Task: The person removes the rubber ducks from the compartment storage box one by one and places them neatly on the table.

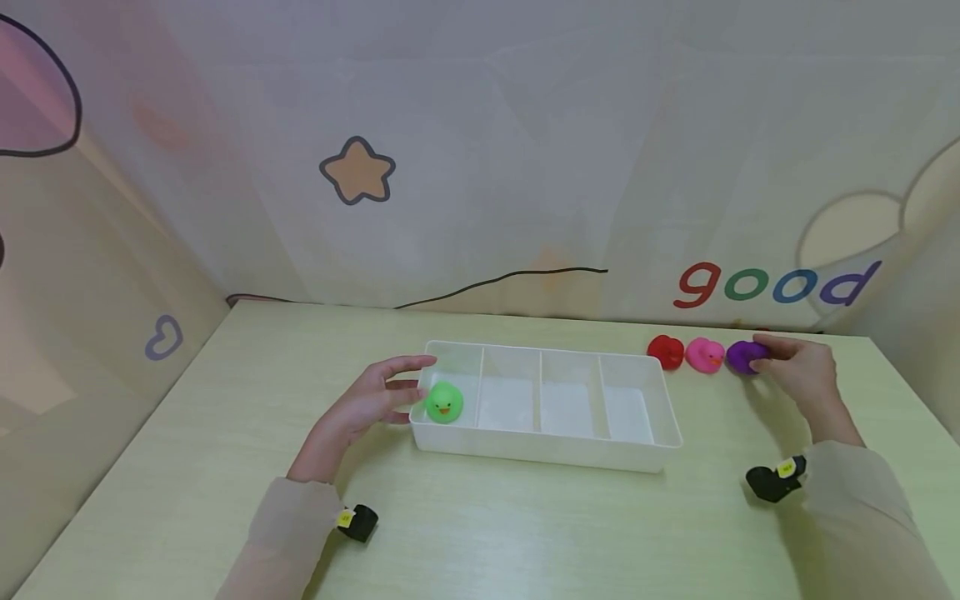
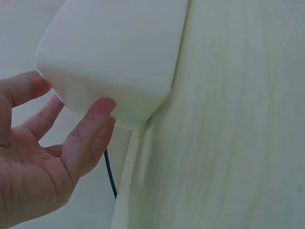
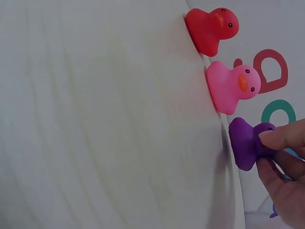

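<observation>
At the right, my right hand [image 1: 802,373] pinches a purple rubber duck [image 3: 244,143] by its head, between thumb and fingers. Beside that duck stand a pink rubber duck [image 1: 705,356] and a red rubber duck [image 1: 665,352] in a row. My left hand [image 1: 378,393] touches the left end of a white divided tray [image 1: 536,448]. Its fingertips [image 2: 106,106] rest against the outer end wall, the fingers only slightly bent. A green rubber duck [image 1: 444,402] sits in the tray's leftmost compartment, facing me.
The tray stands on a light wood-grain table [image 1: 487,525], with several compartments side by side. Behind the table hangs a printed backdrop [image 1: 480,183] with a star and the word "good". The ducks stand close to the table's back edge.
</observation>
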Tool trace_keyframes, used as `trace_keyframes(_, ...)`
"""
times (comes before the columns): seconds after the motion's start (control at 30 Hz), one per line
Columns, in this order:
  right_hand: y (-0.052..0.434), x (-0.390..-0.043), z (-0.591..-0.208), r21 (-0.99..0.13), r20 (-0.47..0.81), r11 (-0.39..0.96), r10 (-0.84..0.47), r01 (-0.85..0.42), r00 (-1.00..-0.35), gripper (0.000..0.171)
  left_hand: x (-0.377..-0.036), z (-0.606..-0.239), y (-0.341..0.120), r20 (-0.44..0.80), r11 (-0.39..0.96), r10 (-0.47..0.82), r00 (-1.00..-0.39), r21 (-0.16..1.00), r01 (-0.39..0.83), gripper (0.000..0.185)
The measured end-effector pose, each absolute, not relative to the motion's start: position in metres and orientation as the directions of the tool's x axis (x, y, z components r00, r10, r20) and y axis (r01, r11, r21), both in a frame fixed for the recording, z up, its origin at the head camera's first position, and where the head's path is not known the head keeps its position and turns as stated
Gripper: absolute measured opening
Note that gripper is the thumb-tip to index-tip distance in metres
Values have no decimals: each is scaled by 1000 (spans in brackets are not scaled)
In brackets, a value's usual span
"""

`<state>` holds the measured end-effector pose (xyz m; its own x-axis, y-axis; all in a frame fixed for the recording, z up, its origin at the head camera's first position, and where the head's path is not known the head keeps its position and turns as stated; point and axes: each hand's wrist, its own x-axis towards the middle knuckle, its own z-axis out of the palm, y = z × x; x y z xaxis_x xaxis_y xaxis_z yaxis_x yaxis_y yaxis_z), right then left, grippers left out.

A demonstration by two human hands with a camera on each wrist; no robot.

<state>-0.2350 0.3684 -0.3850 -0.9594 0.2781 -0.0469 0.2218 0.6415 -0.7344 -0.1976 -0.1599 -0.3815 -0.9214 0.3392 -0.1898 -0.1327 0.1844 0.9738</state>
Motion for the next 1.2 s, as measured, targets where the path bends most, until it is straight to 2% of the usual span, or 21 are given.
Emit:
trace_keyframes(0.27, 365, -230, -380, -730, -94, 638, 259, 244, -961, 47, -199, -382, -160, -186, 177, 336, -923, 975, -133, 48)
trace_keyframes(0.7, 372, -230, -385, -745, -89, 629, 238, 223, -967, 50, -200, -384, -161, -190, 188, 336, -922, 973, -132, 47)
trace_keyframes(1.2, 378, -236, -391, -774, 7, 613, 261, 160, -965, 60, -199, -383, -159, -190, 180, 337, -922, 974, -135, 48)
